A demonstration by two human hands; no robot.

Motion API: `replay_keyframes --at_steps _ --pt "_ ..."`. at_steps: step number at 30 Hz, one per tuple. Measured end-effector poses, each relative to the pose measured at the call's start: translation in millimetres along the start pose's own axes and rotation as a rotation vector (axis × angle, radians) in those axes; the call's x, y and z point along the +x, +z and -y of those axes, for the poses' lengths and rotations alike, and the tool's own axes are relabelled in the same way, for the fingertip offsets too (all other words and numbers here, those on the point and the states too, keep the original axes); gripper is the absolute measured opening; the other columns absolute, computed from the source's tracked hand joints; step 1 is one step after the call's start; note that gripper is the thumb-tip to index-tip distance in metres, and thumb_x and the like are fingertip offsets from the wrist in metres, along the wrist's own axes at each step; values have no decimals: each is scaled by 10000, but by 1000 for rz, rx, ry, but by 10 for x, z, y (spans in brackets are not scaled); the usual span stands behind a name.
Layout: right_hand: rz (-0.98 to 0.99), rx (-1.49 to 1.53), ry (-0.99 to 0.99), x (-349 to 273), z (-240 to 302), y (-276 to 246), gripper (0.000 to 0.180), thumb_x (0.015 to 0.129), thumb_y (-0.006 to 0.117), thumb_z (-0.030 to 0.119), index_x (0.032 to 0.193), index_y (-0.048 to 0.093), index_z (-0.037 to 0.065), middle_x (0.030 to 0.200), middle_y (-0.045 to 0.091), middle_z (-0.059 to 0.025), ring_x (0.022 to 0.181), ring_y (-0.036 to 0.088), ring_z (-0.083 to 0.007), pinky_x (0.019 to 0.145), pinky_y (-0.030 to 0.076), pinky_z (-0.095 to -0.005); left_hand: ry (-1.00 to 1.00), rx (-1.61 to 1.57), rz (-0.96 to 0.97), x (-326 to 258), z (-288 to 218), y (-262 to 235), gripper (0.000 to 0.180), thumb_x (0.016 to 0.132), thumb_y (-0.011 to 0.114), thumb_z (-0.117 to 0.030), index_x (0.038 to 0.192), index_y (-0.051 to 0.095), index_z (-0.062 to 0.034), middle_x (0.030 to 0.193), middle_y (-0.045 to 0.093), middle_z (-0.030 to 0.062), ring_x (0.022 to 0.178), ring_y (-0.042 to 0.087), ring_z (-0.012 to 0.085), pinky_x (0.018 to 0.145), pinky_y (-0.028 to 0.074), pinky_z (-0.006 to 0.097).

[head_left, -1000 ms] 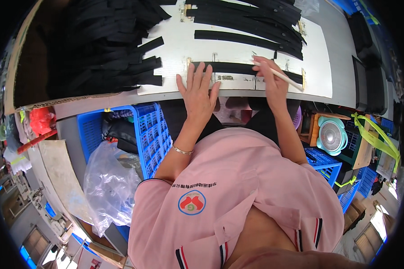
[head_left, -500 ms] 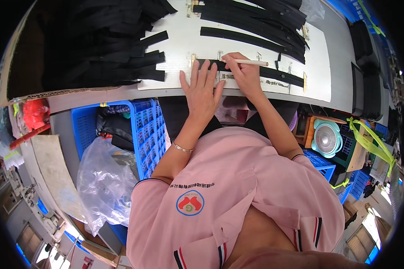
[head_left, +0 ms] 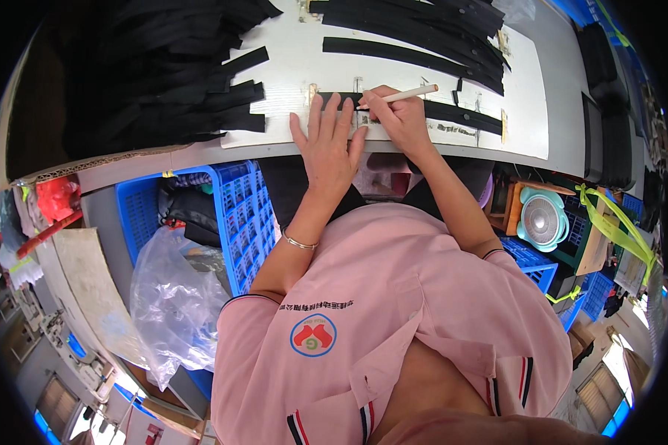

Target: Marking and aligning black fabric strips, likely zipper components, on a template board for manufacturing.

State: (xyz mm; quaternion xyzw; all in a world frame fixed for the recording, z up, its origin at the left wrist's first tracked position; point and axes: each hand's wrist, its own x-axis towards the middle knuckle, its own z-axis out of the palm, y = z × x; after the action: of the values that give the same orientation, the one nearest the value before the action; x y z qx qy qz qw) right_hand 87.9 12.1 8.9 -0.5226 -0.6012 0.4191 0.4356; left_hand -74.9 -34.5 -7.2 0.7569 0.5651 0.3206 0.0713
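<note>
My left hand (head_left: 328, 148) lies flat with fingers spread, its fingertips pressing on the left part of a black fabric strip (head_left: 464, 116). The strip runs across a white board (head_left: 289, 87) that has marked lines and bits of yellowish tape. In my right hand (head_left: 404, 126) a white pencil (head_left: 417, 93) is gripped, slanting up to the right. Its point meets the strip just right of my left fingers. A small dark dot shows toward the strip's right end. Beyond it lies another single black strip (head_left: 386, 52).
Several black strips are heaped at the far side (head_left: 423, 26), and a larger pile (head_left: 156, 74) fills a cardboard box on the left. Below the table edge stand a blue plastic crate (head_left: 237, 222) with a clear plastic bag (head_left: 174, 297) beside it, and a small turquoise fan (head_left: 543, 220) on the right.
The pencil's point has moved nearer me, from the strip's far edge down onto the strip, and its back end tilts up more. My left hand keeps pressing the strip.
</note>
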Motion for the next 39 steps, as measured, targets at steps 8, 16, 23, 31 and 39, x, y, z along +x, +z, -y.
replay_keyframes --at_steps 8,16,23,31,39 --pt "13 -47 -35 12 -12 25 237 999 629 188 935 757 -1 674 652 -36 617 574 -76 581 455 -247 -7 13 18 -1 -1 -9 483 939 695 -311 1356 637 -75 1426 568 107 1435 421 330 1190 133 642" --pt "-374 75 -22 -165 67 -578 216 989 633 138 903 754 -19 709 670 -26 622 554 -47 577 434 -222 -1 14 18 -4 8 4 473 932 717 -284 1356 640 -88 1439 567 102 1447 416 338 1196 127 632" --pt "-353 -161 10 -251 -120 -778 235 1014 612 160 921 762 4 681 626 2 618 514 -33 553 382 -221 1 39 26 -3 7 -2 462 932 716 -274 1351 649 -90 1444 571 105 1444 423 347 1202 124 617" --pt "-341 -226 -35 -231 -191 -781 231 1010 623 169 931 757 -2 673 642 -22 597 550 -67 553 421 -243 7 -68 18 105 -209 23 423 918 729 -246 1303 674 -78 1430 577 118 1420 440 334 1204 143 600" --pt "-356 -177 -48 -232 -200 -761 248 1003 640 204 885 739 10 754 710 -75 623 632 -125 587 478 -279 102 -345 25 482 -614 453 176 840 775 -125 1008 766 -75 1122 695 49 1080 604 255 979 398 403"
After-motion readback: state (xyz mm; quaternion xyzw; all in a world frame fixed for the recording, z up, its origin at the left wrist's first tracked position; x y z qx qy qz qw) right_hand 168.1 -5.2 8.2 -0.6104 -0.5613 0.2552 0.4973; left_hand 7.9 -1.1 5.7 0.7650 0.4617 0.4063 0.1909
